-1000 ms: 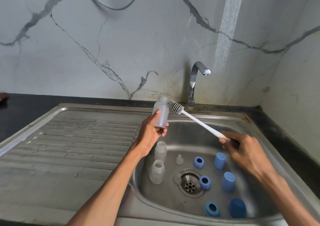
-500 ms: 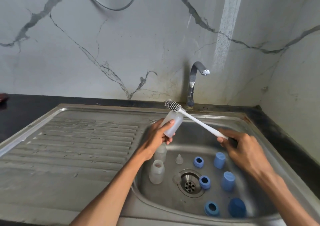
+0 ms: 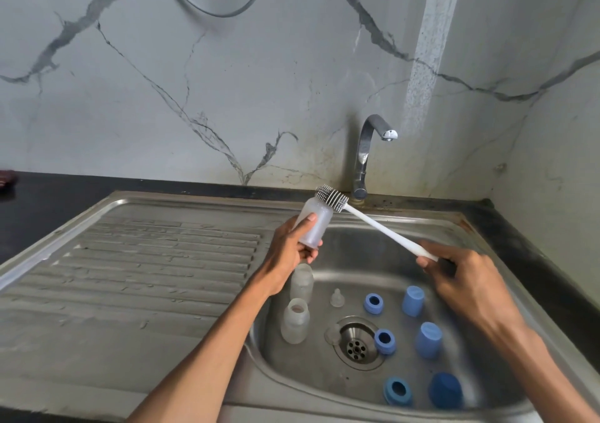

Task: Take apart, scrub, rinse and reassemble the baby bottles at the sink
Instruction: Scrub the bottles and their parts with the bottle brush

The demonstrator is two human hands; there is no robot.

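Head camera looks down over the sink, and the left hand is wrapped round a frosted bottle, fingers and thumb curled on its body, holding it tilted above the basin on the drainboard side of the drain. The right hand pinches the white handle of a bottle brush, whose bristled head rests against the upper end of the bottle (whether that end is the mouth or the base I cannot tell). Down in the basin, two more frosted bottles stand just beside the drain toward the drainboard, a small clear teat sits behind the drain, and another clear piece lies at the drain's rim. Three blue rings and three blue caps are scattered on the far side of the drain from the bottles. The tap stands behind the drain with no water running. My guess is that scrubbing is only starting, with rinsing and reassembly all ahead. The risk I see: a wet, smooth bottle held one-handed could twist or slip if the brush is pushed hard off-centre, dropping onto the parts below; the clear pieces sit close enough to the drain to be nudged onto it.
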